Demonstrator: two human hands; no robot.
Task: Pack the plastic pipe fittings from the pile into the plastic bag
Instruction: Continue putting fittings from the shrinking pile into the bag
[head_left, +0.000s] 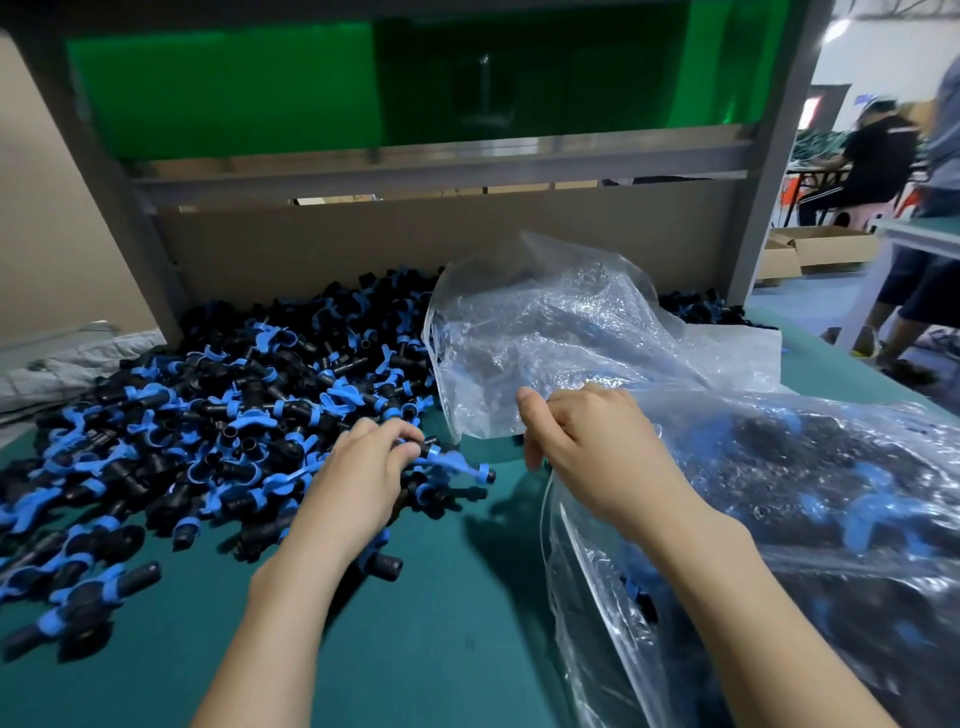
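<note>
Progress: partway, by my reading. The bag (810, 499) on the right already holds a thick layer of black-and-blue fittings, seen through the film. A big pile (208, 405) is left on the desk (415, 623), so much packing remains.
Step in hand: likely gathering another handful while the bag's mouth is held up.
Left hand (358, 483): palm down on the pile's near right edge, fingers (400, 434) curled round a few fittings (441, 460), which poke out toward the bag.
Right hand (592, 441): fingers and thumb pinch the bag's upper edge, lifting the loose film; nothing else is in its grasp.
Fittings to fingers: the gripped ones touch the left fingers. The rest of the pile spreads left of and behind that hand, with some loose ones just beside the wrist.
Bag to hands: its mouth is just right of the left hand, with a strip of bare desk between.
Unclear: whether the crumpled film raised behind is the same bag or a second one.
</note>
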